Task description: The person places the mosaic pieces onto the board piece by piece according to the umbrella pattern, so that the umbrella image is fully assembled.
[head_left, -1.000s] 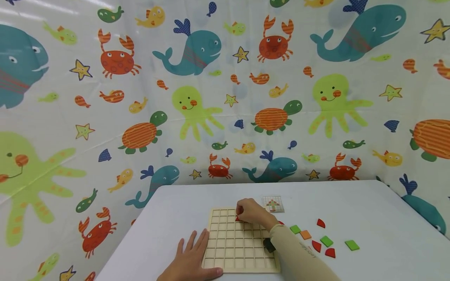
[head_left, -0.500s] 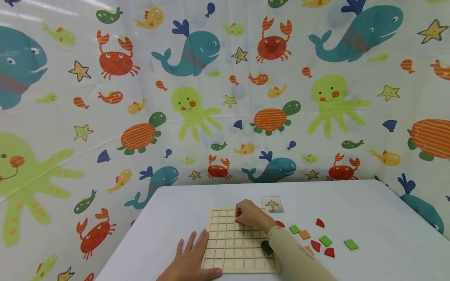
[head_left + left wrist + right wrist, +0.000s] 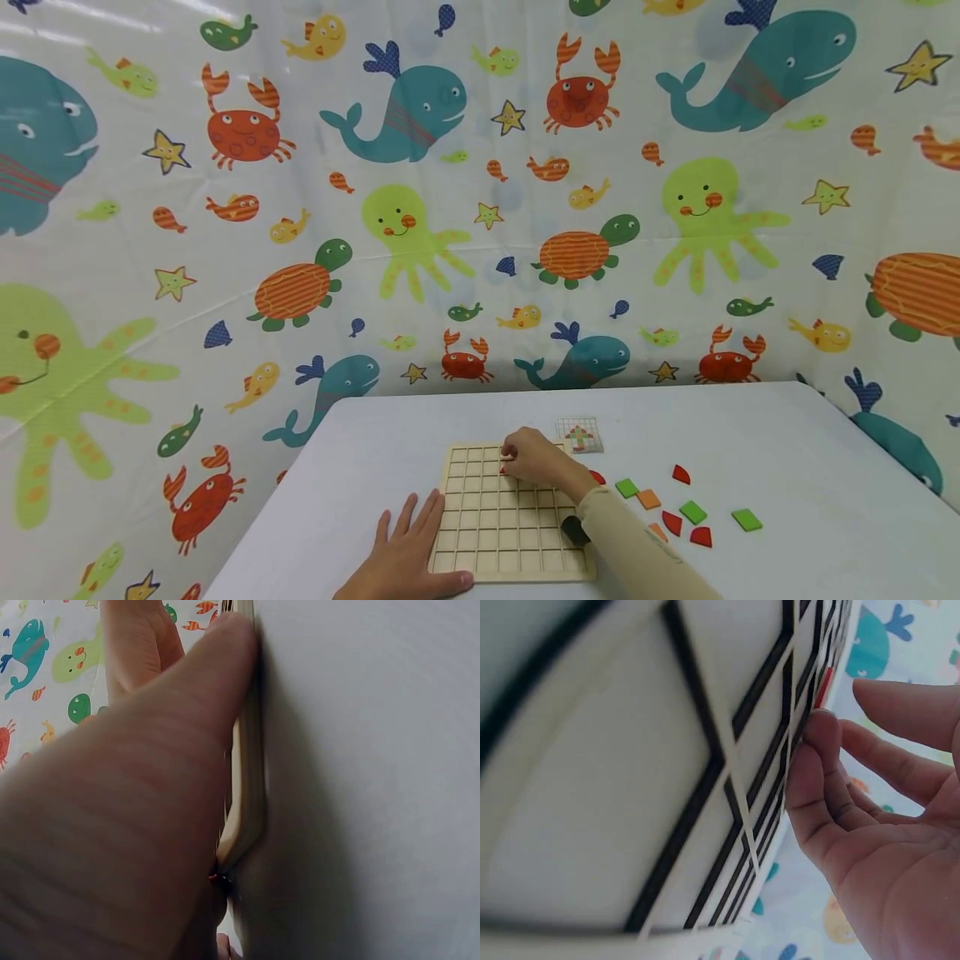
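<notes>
A pale wooden grid board [image 3: 480,540] lies on the white table. My left hand [image 3: 408,546] rests along its left side with fingers spread and the thumb on the near edge; in the left wrist view the thumb [image 3: 187,682] touches the board's rim [image 3: 251,772]. Over the far part of the board is my right hand [image 3: 536,457]. A red quarter-circle piece [image 3: 503,469] shows at its fingertips, partly hidden by the hand. In the right wrist view, bent fingertips touch the board close to the red piece [image 3: 825,688], while the thumb [image 3: 907,712] stands apart from it.
Right of the board lie loose green squares [image 3: 746,520], orange squares [image 3: 648,499] and red quarter-circle pieces [image 3: 681,474]. A small pattern card [image 3: 580,435] lies behind the board. A sea-animal cloth hangs behind the table [image 3: 360,450]. The right sleeve [image 3: 637,542] crosses the board's right side.
My right hand has shifted only slightly at the far part of the board, and the red piece there stays at its fingertips. The left hand stays at the board's side.
</notes>
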Demonstrator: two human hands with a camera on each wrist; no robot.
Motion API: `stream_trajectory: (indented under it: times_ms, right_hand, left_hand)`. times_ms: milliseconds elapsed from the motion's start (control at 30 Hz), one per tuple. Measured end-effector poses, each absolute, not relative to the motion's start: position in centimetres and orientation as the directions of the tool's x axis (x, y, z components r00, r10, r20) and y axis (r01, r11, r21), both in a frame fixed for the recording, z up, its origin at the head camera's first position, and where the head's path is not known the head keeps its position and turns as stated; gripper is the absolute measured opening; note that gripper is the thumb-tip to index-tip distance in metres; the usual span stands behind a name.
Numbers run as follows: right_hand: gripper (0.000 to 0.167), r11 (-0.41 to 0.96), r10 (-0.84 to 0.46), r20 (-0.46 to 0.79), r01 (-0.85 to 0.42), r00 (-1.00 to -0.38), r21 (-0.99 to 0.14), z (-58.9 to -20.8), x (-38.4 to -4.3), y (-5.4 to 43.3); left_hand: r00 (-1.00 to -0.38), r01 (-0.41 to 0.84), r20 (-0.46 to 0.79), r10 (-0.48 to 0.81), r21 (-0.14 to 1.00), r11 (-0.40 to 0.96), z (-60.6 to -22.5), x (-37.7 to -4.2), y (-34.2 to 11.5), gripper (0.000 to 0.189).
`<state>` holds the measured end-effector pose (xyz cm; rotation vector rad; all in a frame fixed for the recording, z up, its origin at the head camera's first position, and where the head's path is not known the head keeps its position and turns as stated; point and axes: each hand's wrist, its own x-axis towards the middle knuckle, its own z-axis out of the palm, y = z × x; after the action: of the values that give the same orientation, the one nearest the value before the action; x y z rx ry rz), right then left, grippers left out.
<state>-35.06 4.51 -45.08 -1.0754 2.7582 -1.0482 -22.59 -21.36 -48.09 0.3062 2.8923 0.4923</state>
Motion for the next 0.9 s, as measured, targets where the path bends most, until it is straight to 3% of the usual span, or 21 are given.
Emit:
stream_trajectory:
  times_ms: [533,900]
  right_hand:
    - [0.043,0.550,-0.524,0.163,-0.478,-0.836,-0.685,-44.1,-32.6,9.2]
    - [0.054,0.643,-0.426,0.121,-0.394,-0.897,-0.656,-43.0,-30.9,14.9]
  left_hand:
    - [-0.964,0.138,-0.169,0.207,0.348,0.927,-48.1,-22.5,-21.3,0.132]
    - [-0.959,0.150,-0.172,0.224,0.360,0.921,-48.3,-22.8,-21.3,0.132]
